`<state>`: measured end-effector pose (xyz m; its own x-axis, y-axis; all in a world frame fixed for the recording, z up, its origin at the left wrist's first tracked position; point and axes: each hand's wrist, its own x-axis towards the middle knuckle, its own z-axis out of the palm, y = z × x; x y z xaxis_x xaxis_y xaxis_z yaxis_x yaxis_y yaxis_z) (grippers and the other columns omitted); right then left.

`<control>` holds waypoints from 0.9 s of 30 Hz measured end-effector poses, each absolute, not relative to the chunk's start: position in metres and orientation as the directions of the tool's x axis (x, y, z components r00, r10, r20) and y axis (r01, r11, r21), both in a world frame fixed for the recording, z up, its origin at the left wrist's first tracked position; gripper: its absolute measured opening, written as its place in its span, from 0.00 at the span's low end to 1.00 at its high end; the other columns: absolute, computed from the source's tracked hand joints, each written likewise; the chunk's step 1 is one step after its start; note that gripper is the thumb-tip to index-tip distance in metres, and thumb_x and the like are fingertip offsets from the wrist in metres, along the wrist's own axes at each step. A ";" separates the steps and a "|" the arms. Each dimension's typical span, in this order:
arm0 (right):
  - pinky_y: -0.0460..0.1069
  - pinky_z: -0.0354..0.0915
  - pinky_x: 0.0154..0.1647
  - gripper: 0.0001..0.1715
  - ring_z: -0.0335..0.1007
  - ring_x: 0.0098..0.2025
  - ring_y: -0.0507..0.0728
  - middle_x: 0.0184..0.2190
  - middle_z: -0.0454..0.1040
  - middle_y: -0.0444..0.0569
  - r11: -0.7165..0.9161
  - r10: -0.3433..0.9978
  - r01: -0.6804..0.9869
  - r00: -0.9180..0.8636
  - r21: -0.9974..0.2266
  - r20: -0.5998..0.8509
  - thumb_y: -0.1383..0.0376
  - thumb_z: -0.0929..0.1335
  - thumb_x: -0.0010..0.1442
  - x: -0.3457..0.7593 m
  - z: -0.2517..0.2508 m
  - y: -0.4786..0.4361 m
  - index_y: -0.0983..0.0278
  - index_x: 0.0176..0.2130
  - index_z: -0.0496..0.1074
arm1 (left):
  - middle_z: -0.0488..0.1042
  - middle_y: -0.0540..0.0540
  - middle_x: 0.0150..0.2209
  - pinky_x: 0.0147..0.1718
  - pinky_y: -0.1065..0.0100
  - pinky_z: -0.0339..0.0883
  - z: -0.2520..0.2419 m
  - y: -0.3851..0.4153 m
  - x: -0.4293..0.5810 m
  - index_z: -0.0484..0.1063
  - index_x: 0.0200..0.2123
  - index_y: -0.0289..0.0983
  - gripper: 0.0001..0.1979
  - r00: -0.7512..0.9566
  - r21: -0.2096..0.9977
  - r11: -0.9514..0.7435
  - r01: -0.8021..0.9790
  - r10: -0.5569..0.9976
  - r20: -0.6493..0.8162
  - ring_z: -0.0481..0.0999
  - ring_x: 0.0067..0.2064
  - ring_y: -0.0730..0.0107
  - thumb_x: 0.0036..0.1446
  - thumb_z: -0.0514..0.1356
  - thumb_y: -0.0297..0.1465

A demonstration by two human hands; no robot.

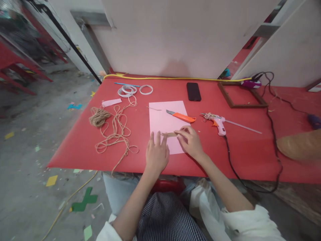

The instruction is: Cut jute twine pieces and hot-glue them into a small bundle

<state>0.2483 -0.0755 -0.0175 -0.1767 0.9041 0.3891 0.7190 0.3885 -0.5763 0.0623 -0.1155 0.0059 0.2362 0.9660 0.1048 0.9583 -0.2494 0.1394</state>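
Note:
A pink sheet of paper (164, 122) lies on the red table (213, 157). My left hand (156, 154) rests flat on its lower left corner, fingers stretched out. My right hand (190, 142) pinches a small tan strip (169, 134) that lies across the sheet, between the two hands. An orange-handled utility knife (182, 116) lies on the sheet's upper right part, just beyond my right hand. A thin sliver (154, 108) lies at the sheet's upper left edge.
A tangle of jute twine (111, 129) lies to the left, with tape rings (127, 90) and a pink slip (111, 102) behind it. A phone (193, 91), wooden frame (242, 95), pink glue gun (218, 123) with black cord, and yellow cable (175, 78) are on the table. Another person's arm (299, 144) lies at right.

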 end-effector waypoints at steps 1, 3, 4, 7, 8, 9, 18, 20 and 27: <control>0.58 0.69 0.53 0.18 0.68 0.49 0.60 0.47 0.70 0.53 0.386 0.906 0.688 -0.156 -0.614 0.394 0.62 0.64 0.69 0.250 -0.018 -0.075 0.57 0.54 0.78 | 0.61 0.37 0.70 0.63 0.48 0.65 0.005 -0.116 0.062 0.60 0.69 0.35 0.28 0.241 0.140 -0.255 0.957 0.964 0.110 0.54 0.72 0.41 0.68 0.51 0.30; 0.58 0.69 0.54 0.21 0.68 0.50 0.60 0.49 0.68 0.53 0.395 0.903 0.680 -0.163 -0.618 0.397 0.61 0.63 0.69 0.251 -0.019 -0.075 0.57 0.57 0.76 | 0.61 0.37 0.69 0.64 0.48 0.64 0.004 -0.116 0.061 0.59 0.70 0.35 0.28 0.244 0.143 -0.260 0.955 0.962 0.122 0.54 0.72 0.42 0.68 0.51 0.30; 0.59 0.68 0.55 0.21 0.68 0.50 0.60 0.50 0.68 0.54 0.408 0.898 0.702 -0.194 -0.584 0.394 0.61 0.64 0.69 0.250 -0.019 -0.076 0.57 0.58 0.75 | 0.61 0.37 0.69 0.64 0.48 0.64 0.004 -0.116 0.061 0.59 0.70 0.35 0.29 0.242 0.145 -0.259 0.955 0.962 0.125 0.54 0.72 0.42 0.68 0.51 0.30; 0.60 0.68 0.54 0.21 0.64 0.51 0.63 0.53 0.66 0.56 0.446 0.884 0.783 -0.310 -0.434 0.350 0.59 0.65 0.69 0.244 -0.016 -0.079 0.57 0.58 0.76 | 0.61 0.37 0.70 0.63 0.48 0.65 0.004 -0.116 0.061 0.60 0.70 0.34 0.28 0.233 0.153 -0.249 0.956 0.966 0.116 0.54 0.72 0.42 0.68 0.50 0.30; 0.60 0.68 0.53 0.22 0.63 0.51 0.64 0.53 0.66 0.57 0.447 0.884 0.802 -0.330 -0.396 0.330 0.58 0.65 0.69 0.241 -0.015 -0.080 0.56 0.59 0.76 | 0.61 0.37 0.70 0.63 0.48 0.65 0.004 -0.116 0.062 0.60 0.70 0.33 0.28 0.230 0.156 -0.246 0.957 0.967 0.113 0.54 0.72 0.42 0.68 0.50 0.30; 0.60 0.68 0.53 0.22 0.62 0.51 0.64 0.52 0.67 0.57 0.443 0.887 0.818 -0.340 -0.367 0.313 0.57 0.66 0.69 0.240 -0.014 -0.081 0.56 0.59 0.75 | 0.61 0.37 0.70 0.63 0.48 0.65 0.004 -0.116 0.062 0.60 0.70 0.33 0.28 0.229 0.158 -0.244 0.957 0.967 0.112 0.54 0.72 0.42 0.68 0.50 0.30; 0.60 0.68 0.52 0.23 0.61 0.51 0.64 0.51 0.67 0.57 0.448 0.882 0.816 -0.339 -0.364 0.327 0.56 0.66 0.68 0.241 -0.013 -0.083 0.56 0.59 0.75 | 0.61 0.38 0.70 0.63 0.49 0.65 0.004 -0.117 0.062 0.61 0.69 0.34 0.27 0.214 0.163 -0.232 0.959 0.970 0.119 0.53 0.72 0.43 0.68 0.50 0.30; 0.60 0.67 0.54 0.23 0.62 0.51 0.63 0.53 0.66 0.57 0.451 0.878 0.798 -0.315 -0.399 0.362 0.58 0.66 0.69 0.243 -0.015 -0.083 0.58 0.60 0.75 | 0.61 0.38 0.70 0.63 0.49 0.64 0.003 -0.118 0.061 0.60 0.69 0.33 0.28 0.218 0.162 -0.238 0.958 0.967 0.130 0.53 0.72 0.43 0.68 0.49 0.30; 0.59 0.67 0.52 0.21 0.64 0.49 0.63 0.49 0.68 0.57 0.379 0.898 0.841 -0.233 -0.386 0.374 0.61 0.64 0.69 0.244 -0.019 -0.083 0.62 0.58 0.76 | 0.61 0.37 0.70 0.64 0.49 0.63 0.000 -0.117 0.062 0.55 0.71 0.29 0.30 0.207 0.181 -0.231 0.956 0.967 0.147 0.53 0.72 0.43 0.69 0.48 0.30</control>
<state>0.2441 -0.0827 -0.0195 -0.2334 0.8978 0.3736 0.8408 0.3793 -0.3862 0.0623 -0.1175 0.0000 0.2066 0.9674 0.1465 0.9559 -0.2315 0.1806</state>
